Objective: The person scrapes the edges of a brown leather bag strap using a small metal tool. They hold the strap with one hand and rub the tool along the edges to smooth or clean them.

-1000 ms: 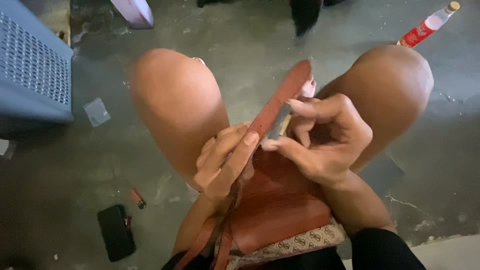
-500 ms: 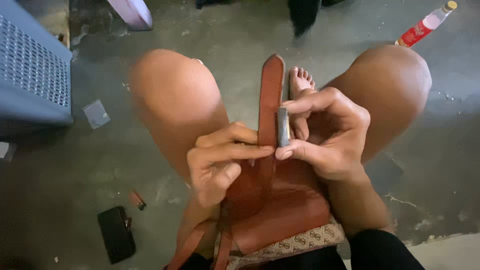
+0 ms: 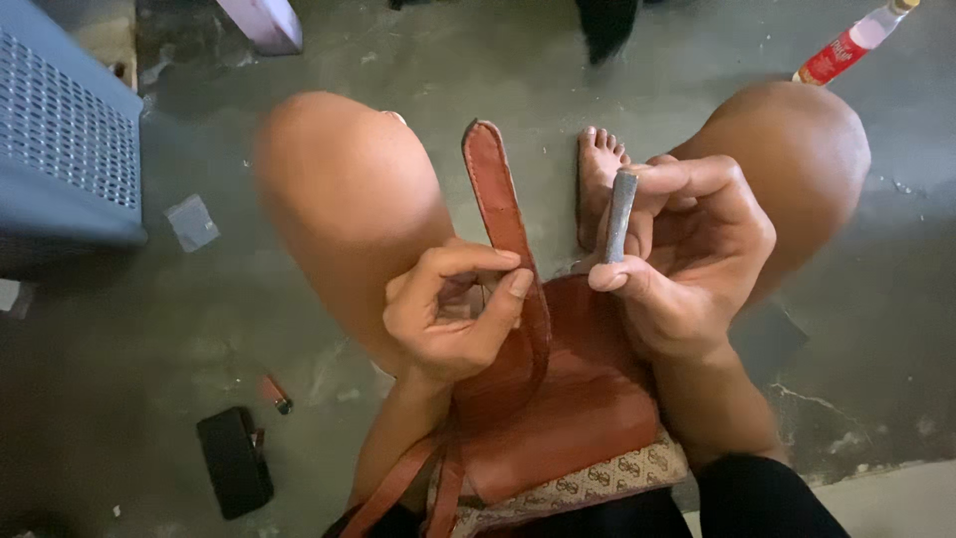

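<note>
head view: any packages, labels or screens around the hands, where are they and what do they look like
Plastic bottle: on the floor at top right, lying tilted, clear body with a red wrap label and a pale cap.
Black phone-like slab: flat on the floor at lower left, dark rectangle; whether a screen faces up cannot be told.
Nothing labelled in the left hand or right hand.

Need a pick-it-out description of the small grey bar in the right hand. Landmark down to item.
Start at the reddish-brown leather bag lying on the person's lap between the two raised knees. Just above its right side, the right hand pinches a short grey bar upright between thumb and fingers. It is the only dull grey, straight-edged piece there; the leather strap in the left hand is red-brown and longer.
</note>
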